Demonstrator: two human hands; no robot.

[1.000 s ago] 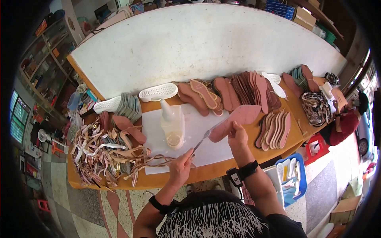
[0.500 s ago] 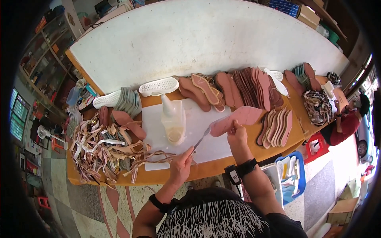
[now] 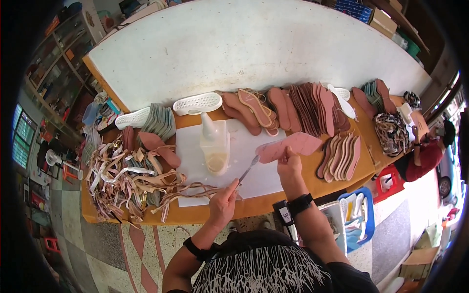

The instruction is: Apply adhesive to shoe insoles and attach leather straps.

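My left hand [image 3: 222,202] is closed round the handle of a thin brush [image 3: 247,170]. Its tip touches, or nearly touches, the left end of a pink insole [image 3: 288,147]. My right hand [image 3: 290,168] grips that insole by its near edge, thumb on top, and holds it tilted above the table. Below it lies a white sheet [image 3: 244,193], partly hidden by the insole. On the sheet stands a whitish pot [image 3: 221,146] with a cone-shaped top and a rounded front opening with yellowish stuff in it.
Tangled straps [image 3: 129,185] are heaped on the left. Stacked brown insoles [image 3: 310,110] and a white sole [image 3: 198,103] line the white board [image 3: 254,49]. More insoles [image 3: 342,156] lie right of my hand. A blue basket [image 3: 366,232] stands below; a person [image 3: 425,156] sits far right.
The insole and the brush have shifted slightly left, with the brush tip still at the insole's left end. Both hands keep their grips. The whole view has tilted a little.
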